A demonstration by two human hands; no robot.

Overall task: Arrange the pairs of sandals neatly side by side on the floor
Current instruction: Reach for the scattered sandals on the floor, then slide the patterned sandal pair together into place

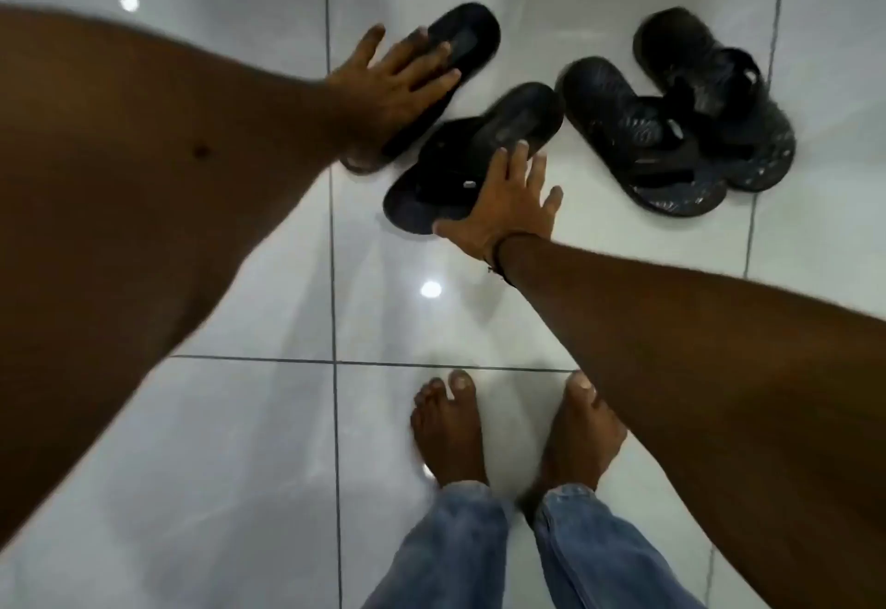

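Head view: each hand's spread grip (398, 74) (508, 206) lies atop a black sandal (472, 45) (479, 143).

Both bare arms are stretched forward and down. The left hand (393, 76) is held flat with its fingers (434, 54) spread wide. The right hand (503, 206) is opened too, its thumb set apart from the fingers.

Bare arms, thin dark wristband (498, 257), faded blue jeans (450, 556), no shoes.
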